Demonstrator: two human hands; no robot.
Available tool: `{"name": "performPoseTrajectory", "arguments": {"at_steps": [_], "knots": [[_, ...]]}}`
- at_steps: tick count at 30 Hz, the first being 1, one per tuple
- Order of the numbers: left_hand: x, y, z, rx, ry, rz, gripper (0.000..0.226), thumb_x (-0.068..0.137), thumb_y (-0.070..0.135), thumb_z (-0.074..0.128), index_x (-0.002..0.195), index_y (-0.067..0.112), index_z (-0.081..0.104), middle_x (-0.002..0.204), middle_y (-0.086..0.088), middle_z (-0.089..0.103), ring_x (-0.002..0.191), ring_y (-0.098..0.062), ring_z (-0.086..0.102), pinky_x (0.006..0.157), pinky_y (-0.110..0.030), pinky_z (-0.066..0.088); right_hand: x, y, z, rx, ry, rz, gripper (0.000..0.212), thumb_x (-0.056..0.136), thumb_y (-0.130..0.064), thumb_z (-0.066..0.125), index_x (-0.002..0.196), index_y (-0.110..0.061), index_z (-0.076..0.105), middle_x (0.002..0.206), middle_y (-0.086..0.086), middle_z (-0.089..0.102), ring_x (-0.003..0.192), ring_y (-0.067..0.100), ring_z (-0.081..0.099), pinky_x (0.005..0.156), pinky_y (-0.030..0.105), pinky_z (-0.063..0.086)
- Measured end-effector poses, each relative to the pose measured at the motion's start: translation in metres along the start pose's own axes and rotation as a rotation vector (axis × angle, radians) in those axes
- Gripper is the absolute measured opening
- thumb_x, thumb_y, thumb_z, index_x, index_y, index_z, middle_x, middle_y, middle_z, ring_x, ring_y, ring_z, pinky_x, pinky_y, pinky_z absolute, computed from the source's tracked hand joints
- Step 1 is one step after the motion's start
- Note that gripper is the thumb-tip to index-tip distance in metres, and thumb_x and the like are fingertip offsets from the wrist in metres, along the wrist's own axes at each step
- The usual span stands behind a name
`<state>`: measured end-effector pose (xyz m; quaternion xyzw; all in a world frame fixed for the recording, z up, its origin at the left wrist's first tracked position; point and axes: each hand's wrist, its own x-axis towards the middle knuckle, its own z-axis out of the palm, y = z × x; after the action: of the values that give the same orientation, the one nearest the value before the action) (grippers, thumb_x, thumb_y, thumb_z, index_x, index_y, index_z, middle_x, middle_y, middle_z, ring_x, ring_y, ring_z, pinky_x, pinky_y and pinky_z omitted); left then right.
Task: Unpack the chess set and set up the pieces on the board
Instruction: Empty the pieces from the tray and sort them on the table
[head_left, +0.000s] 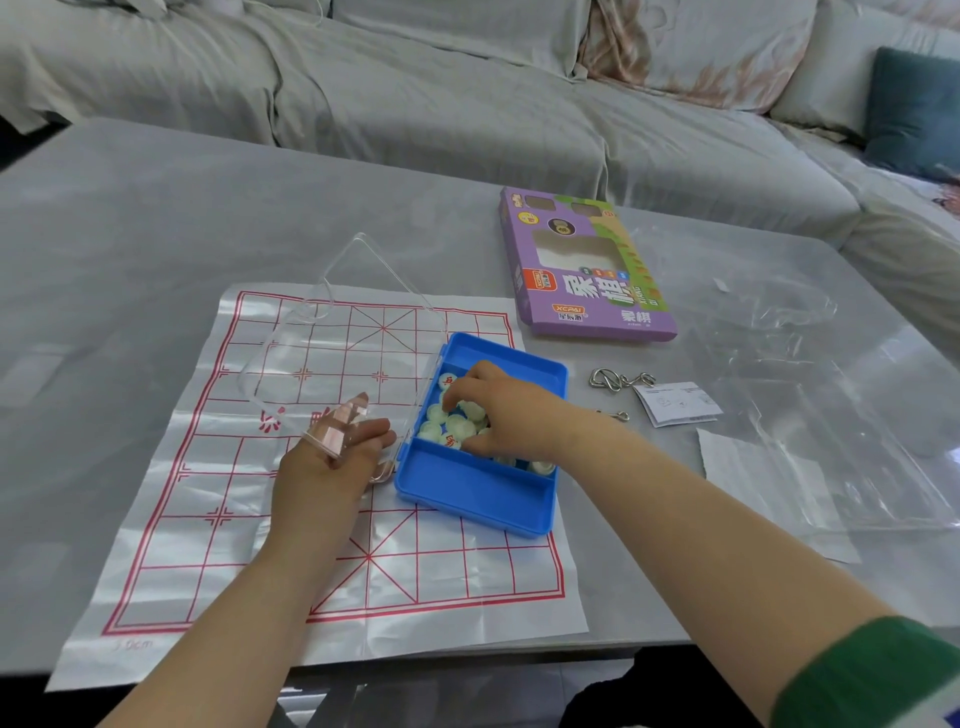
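A person's right hand (498, 410) reaches into an open blue plastic case (483, 493), fingers and thumb curled round a cluster of pale round chess discs (457, 428) in its middle compartment; whether any disc is lifted cannot be told. The left hand (332, 457), just left of the case, pinches the near edge of the hinged clear plastic lid (337, 338), thumb showing through the plastic, and holds it swung open to the left. The case lies under the right hand on the right part of the creased white sheet board with red grid lines (208, 519). Its long axis runs away from the person, far end tipped slightly right. The board's length runs much the same way, crossed palace squares at near and far ends. The likely risks: the lid dropping on the right hand if the left lets go; smooth discs slipping from a crowded grip and rolling across the grey worktop (130, 234); and the case, covering squares, dragging the light sheet askew when moved. Beyond the right hand lies a purple cardboard box (587, 291).
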<state>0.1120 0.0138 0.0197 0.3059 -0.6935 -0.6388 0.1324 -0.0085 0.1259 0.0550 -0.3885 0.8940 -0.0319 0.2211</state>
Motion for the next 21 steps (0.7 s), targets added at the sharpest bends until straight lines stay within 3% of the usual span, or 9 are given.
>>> {"name": "performPoseTrajectory", "arguments": {"at_steps": [2,6,9,14,18,21], "knots": [[0.0,0.001,0.0,-0.009,0.008,-0.009,0.033,0.09,0.008,0.051,0.083,0.04,0.05,0.106,0.001,0.061,0.099,-0.018,0.056,0.089,-0.032,0.044,0.002,0.0,0.0,-0.021,0.015,0.001,0.035,0.089,-0.02,0.054,0.123,-0.02,0.048,0.132,0.003,0.037,0.107,0.023,0.051,0.09,0.031,0.047],[0.001,0.0,0.002,-0.001,0.023,-0.024,0.031,0.091,0.009,0.051,0.114,0.03,0.053,0.114,-0.002,0.062,0.104,-0.018,0.056,0.09,-0.034,0.045,0.005,-0.001,0.002,-0.038,0.047,0.018,0.031,0.09,-0.017,0.052,0.121,-0.019,0.05,0.13,0.004,0.04,0.105,0.024,0.052,0.087,0.031,0.048],[0.001,-0.001,0.001,0.007,0.027,-0.018,0.031,0.091,0.011,0.051,0.111,0.034,0.051,0.113,-0.001,0.061,0.104,-0.018,0.056,0.088,-0.032,0.044,0.006,0.0,0.002,-0.039,0.067,0.027,0.032,0.089,-0.014,0.052,0.121,-0.018,0.05,0.129,0.004,0.041,0.105,0.024,0.052,0.086,0.031,0.048],[0.001,-0.002,0.001,-0.023,0.018,-0.02,0.036,0.091,0.01,0.05,0.122,0.029,0.049,0.103,0.005,0.059,0.1,-0.015,0.055,0.081,-0.026,0.044,0.002,0.007,0.002,0.069,0.134,0.039,0.035,0.085,-0.011,0.055,0.119,-0.015,0.052,0.124,0.002,0.046,0.106,0.021,0.051,0.086,0.027,0.044],[0.003,-0.003,0.001,-0.027,0.019,-0.013,0.041,0.09,0.009,0.051,0.128,0.024,0.048,0.102,0.005,0.059,0.098,-0.015,0.055,0.075,-0.022,0.045,-0.006,0.012,-0.002,0.142,0.207,0.006,0.024,0.085,-0.008,0.053,0.108,-0.011,0.058,0.102,0.0,0.046,0.069,0.003,0.043,0.066,0.013,0.035],[0.002,-0.004,0.002,-0.035,0.026,-0.011,0.041,0.09,0.008,0.052,0.128,0.023,0.048,0.102,0.004,0.06,0.098,-0.015,0.055,0.074,-0.022,0.045,-0.011,0.019,-0.006,0.127,0.234,0.025,0.022,0.086,-0.008,0.052,0.106,-0.01,0.06,0.098,-0.002,0.044,0.061,0.001,0.037,0.056,0.008,0.029]]}}
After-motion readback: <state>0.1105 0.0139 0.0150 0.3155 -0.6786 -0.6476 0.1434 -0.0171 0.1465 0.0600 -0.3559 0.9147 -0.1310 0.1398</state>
